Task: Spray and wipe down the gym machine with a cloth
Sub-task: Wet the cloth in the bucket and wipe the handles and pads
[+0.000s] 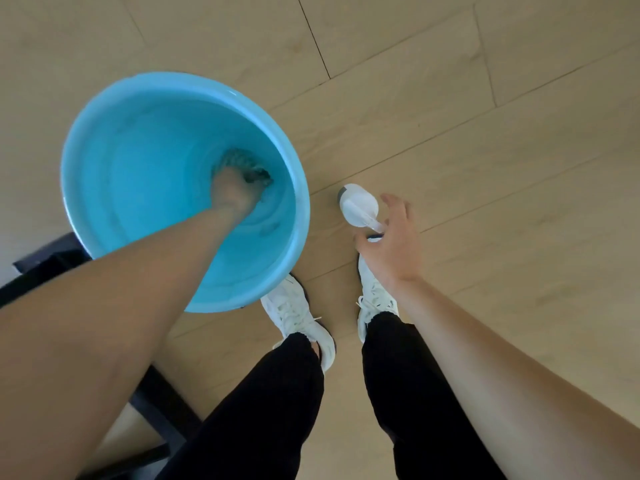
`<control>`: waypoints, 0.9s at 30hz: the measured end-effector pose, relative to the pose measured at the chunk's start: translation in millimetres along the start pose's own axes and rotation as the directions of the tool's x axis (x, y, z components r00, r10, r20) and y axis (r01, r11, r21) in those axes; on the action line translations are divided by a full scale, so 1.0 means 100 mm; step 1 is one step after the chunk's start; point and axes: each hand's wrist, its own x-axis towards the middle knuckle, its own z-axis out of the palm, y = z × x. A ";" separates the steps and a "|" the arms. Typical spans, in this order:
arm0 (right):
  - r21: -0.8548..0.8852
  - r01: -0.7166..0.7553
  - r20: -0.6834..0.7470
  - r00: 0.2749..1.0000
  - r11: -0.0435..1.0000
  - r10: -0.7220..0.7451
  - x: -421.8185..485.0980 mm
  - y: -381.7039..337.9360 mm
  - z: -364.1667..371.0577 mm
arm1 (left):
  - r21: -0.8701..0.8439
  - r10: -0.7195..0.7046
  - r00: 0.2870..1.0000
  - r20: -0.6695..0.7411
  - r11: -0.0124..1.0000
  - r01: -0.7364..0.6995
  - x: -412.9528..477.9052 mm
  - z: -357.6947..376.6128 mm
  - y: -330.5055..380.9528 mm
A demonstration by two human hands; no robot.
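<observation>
**Bucket, cloth and spray bottle on the floor**

We record a blue bucket [104, 140] of water standing on the wooden floor [485, 133]. Our left hand [235, 192] is under the water, fingers closed on a dark cloth [249, 166]. Just right of the bucket stands a white spray bottle [358, 206]. Our right hand [394, 237] is at its nozzle, fingers spread apart, touching it but not gripping. White shoes [298, 317] below.

bucket [104, 188] blocks left | 2 shoes [298, 317] below | floor [485, 133] right open (bare)
</observation>
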 end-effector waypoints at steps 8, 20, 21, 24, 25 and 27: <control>0.157 0.032 0.069 0.997 0.987 -0.044 -0.74 -0.82 -0.36 | -0.411 -0.147 0.985 -0.092 0.907 0.097 -1.16 -0.65 0.01; 0.223 0.214 0.465 0.834 0.951 -0.297 -2.01 -2.32 -1.02 | -0.593 -0.020 0.997 0.070 0.803 0.058 -3.34 -2.14 0.41; 0.205 0.245 0.464 0.828 0.948 -0.314 -2.12 -2.39 -1.13 | -0.581 -0.016 0.998 0.059 0.812 0.047 -3.50 -2.25 0.39; 0.147 0.312 0.477 0.809 0.939 -0.343 -2.40 -2.54 -1.45 | -0.565 -0.013 1.000 0.026 0.825 0.025 -3.99 -2.58 0.36; 0.138 0.304 0.477 0.814 0.943 -0.332 -2.49 -2.60 -1.56 | -0.566 -0.021 1.000 0.023 0.824 0.030 -4.15 -2.66 0.33; 0.152 0.255 0.510 0.807 0.955 -0.297 -2.65 -2.69 -1.75 | -0.589 -0.055 0.998 0.028 0.806 0.061 -4.50 -2.81 0.29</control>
